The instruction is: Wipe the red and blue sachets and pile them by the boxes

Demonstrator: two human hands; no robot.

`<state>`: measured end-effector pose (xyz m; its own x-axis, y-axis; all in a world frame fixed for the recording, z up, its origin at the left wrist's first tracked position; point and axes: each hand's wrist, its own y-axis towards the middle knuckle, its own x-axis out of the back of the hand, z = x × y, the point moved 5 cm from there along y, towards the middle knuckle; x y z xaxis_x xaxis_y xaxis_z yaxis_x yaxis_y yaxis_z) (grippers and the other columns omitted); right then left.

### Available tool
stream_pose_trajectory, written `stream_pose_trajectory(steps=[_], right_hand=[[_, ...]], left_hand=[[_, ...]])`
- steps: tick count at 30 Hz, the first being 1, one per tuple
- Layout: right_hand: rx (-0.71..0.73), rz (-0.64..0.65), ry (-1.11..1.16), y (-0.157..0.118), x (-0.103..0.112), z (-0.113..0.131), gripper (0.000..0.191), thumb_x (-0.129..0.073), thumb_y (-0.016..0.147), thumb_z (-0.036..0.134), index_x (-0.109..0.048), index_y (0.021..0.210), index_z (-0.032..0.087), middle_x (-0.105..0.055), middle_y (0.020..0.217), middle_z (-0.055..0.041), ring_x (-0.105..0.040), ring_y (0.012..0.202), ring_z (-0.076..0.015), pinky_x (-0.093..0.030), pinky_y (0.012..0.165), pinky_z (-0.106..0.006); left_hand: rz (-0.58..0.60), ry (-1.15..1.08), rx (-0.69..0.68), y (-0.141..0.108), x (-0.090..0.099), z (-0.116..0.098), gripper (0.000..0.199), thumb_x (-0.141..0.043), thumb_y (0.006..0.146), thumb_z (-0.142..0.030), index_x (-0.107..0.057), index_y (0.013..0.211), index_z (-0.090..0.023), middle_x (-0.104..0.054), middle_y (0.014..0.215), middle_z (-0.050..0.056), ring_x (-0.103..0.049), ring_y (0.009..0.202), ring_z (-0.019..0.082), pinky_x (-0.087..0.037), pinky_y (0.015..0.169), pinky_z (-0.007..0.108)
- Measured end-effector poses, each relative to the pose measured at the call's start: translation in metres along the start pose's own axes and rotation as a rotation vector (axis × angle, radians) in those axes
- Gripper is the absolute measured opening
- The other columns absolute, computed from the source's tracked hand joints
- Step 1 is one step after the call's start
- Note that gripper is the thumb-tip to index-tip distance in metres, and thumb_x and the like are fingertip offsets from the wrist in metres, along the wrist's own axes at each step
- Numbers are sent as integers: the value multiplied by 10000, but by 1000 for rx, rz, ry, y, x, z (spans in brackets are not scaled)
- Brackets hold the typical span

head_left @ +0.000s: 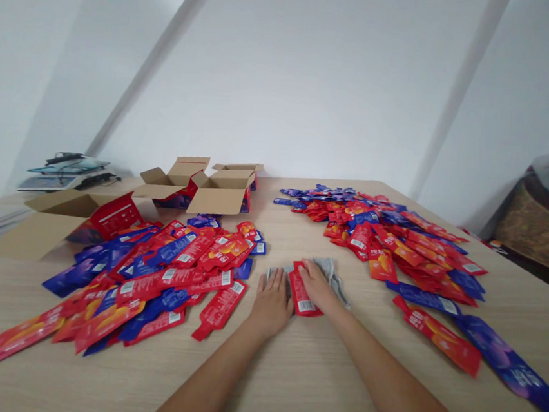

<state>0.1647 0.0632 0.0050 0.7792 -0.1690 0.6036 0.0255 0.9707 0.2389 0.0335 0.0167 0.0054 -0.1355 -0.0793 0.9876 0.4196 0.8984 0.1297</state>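
Note:
A grey cloth (323,266) lies on the table between the two piles, with a red pouch (301,293) on top of it, barcode side up. My left hand (272,304) rests flat on the cloth's left part, fingers stretched out, just left of the pouch. My right hand (316,286) holds the pouch at its upper right edge, fingers bent over it. To the left is a heap of red and blue pouches (171,267). Another heap of red and blue pouches (388,233) spreads out at the right.
Open cardboard boxes (221,199) stand behind the left heap, one more box (62,218) at the far left. Papers and cables (71,170) lie at the back left. Loose pouches (446,339) reach toward the table's right edge. A patterned chair (542,225) stands beyond it.

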Motion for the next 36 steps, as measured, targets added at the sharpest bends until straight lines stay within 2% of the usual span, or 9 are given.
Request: stream_pose_trajectory(steps=[3, 7, 9, 14, 18, 23, 26, 32, 36], right_hand=[[87, 8, -242, 3, 6, -5, 441, -291, 925, 282, -545, 1243, 115, -551, 1303, -131, -462, 1231, -197, -297, 1074, -352], [1, -122, -451, 11, 36, -20, 467, -265, 934, 277, -530, 1258, 69, -517, 1332, -163, -418, 1267, -229, -284, 1075, -389], [27, -144, -513, 8, 39, -16, 483, -279, 934, 303, -494, 1302, 76, -473, 1376, -160, -365, 1309, -243, -269, 1083, -417], [279, 168, -519, -17, -8, 15, 532, -243, 944, 329, -432, 1361, 56, -415, 1426, -156, -322, 1346, -210, -229, 1114, -348], [226, 267, -586, -16, -19, 11, 524, -259, 935, 273, -361, 1406, 66, -295, 1493, -143, -210, 1395, -215, -206, 1121, -372], [65, 158, -698, 7, 20, -17, 493, -315, 926, 235, -390, 1388, 78, -270, 1499, -163, -211, 1391, -258, -230, 1101, -430], [58, 62, -694, 8, 34, -21, 459, -378, 906, 227, -455, 1342, 108, -311, 1485, -159, -253, 1371, -267, -273, 1080, -437], [308, -205, -488, -2, 41, 12, 511, -410, 821, 92, -466, 1326, 151, -353, 1458, -125, -272, 1351, -251, -315, 1072, -434], [460, -218, -204, -9, 35, 38, 452, -337, 892, 175, -464, 1326, 170, -433, 1391, -124, -384, 1288, -209, -351, 1064, -419]], left_hand=[[-5, 10, -1, -1, -1, 2, 590, -225, 936, -394, -295, 1423, -67, -268, 1498, 151, -148, 1404, 254, -108, 1123, 505], [-20, 22, -7, 0, 0, 6, 570, -206, 945, -396, -298, 1427, -106, -272, 1501, 126, -153, 1404, 241, -104, 1119, 519], [-25, 29, -1, 1, 2, 9, 569, -209, 946, -396, -303, 1424, -102, -277, 1498, 131, -157, 1402, 247, -111, 1115, 527], [-13, 39, 35, 3, 10, 18, 562, -219, 947, -382, -311, 1416, -87, -278, 1494, 148, -157, 1402, 256, -143, 1109, 525], [-4, 39, 25, 2, 12, 19, 569, -240, 946, -401, -311, 1414, -85, -272, 1496, 151, -146, 1404, 257, -136, 1110, 524], [-11, 43, 36, 3, 7, 20, 572, -257, 945, -409, -300, 1419, -92, -254, 1504, 147, -145, 1404, 257, -125, 1109, 526], [-18, 50, 38, 3, 5, 21, 577, -253, 945, -415, -304, 1418, -89, -250, 1505, 148, -149, 1403, 257, -133, 1107, 523], [-30, 67, 39, 4, 1, 25, 583, -229, 949, -429, -296, 1424, -98, -248, 1507, 138, -154, 1403, 250, -141, 1107, 522], [-32, 73, 39, 4, 3, 23, 583, -220, 952, -435, -299, 1422, -99, -249, 1508, 136, -149, 1404, 246, -145, 1111, 508]])
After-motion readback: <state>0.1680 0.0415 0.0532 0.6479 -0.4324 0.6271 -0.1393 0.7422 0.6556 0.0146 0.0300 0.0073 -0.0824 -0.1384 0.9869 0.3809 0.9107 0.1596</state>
